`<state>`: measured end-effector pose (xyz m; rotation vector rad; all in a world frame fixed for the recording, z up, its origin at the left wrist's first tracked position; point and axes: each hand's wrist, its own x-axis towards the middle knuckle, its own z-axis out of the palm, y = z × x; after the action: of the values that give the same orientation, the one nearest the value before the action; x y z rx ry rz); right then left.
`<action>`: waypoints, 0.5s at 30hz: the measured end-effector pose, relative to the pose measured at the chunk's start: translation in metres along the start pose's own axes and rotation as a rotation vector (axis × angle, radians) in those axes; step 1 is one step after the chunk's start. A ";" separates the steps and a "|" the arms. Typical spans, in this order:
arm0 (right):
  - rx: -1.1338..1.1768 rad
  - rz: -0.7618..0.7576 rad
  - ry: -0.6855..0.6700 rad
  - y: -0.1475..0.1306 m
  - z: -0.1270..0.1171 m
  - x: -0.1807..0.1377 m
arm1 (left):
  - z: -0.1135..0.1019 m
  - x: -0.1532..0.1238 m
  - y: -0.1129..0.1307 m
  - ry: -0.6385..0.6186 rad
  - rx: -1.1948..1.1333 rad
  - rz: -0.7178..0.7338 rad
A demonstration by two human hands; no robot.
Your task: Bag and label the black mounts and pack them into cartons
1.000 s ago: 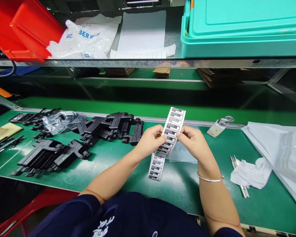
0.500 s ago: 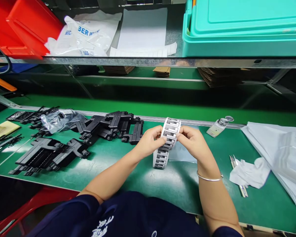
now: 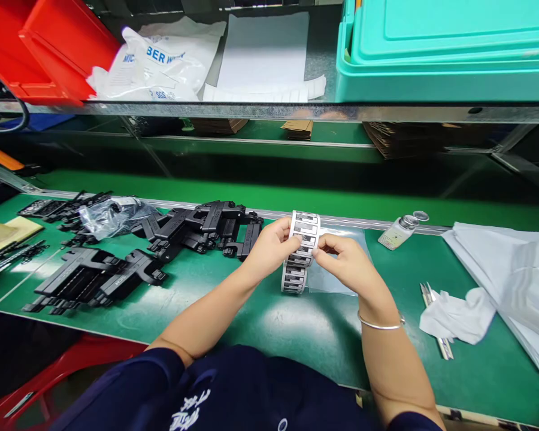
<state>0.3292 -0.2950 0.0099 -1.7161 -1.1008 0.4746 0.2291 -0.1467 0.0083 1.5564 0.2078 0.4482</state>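
Note:
A white strip of labels (image 3: 306, 225) with black-and-grey printed blocks stands upright between my hands above the green bench. Its lower part curls back in a loop (image 3: 293, 279) beneath my fingers. My left hand (image 3: 272, 248) is closed on the strip's left side, thumb across the printed front. At the right edge, the thumb and forefinger of my right hand (image 3: 344, 258) pinch together; whether a single label is between them is too small to see. A clear plastic sheet (image 3: 335, 281) lies on the bench behind and below my right hand.
Black plastic brackets (image 3: 175, 227) and a clear bag (image 3: 117, 215) lie left. On the right are a small dispenser bottle (image 3: 397, 232), tweezers (image 3: 444, 347), a white cloth (image 3: 458, 314) and white bags (image 3: 480, 251). A metal shelf edge (image 3: 269, 111) crosses above, bearing a red bin (image 3: 58, 54) and a teal box (image 3: 413, 87).
Both hands and the label strip have shifted a little to the left. The right fingertips sit slightly lower along the strip's edge, and the lower loop has risen. The view has turned slightly left.

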 end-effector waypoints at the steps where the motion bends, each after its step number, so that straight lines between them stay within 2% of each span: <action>1: 0.001 -0.002 0.020 0.001 0.000 0.000 | 0.000 -0.001 -0.001 -0.016 -0.012 0.013; 5: 0.060 0.022 0.105 0.004 -0.003 0.000 | 0.000 -0.006 -0.007 -0.099 0.024 0.027; 8: 0.090 0.024 0.131 0.005 -0.005 0.000 | -0.001 -0.008 -0.010 -0.088 0.104 -0.012; 11: 0.077 0.021 0.100 0.004 -0.004 0.001 | -0.002 -0.007 -0.009 -0.021 0.105 -0.015; 15: 0.042 -0.009 -0.010 0.002 0.000 0.002 | -0.002 -0.002 -0.004 0.035 0.035 0.023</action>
<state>0.3309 -0.2936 0.0086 -1.6733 -1.0977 0.4980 0.2273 -0.1450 0.0043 1.5874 0.2260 0.4928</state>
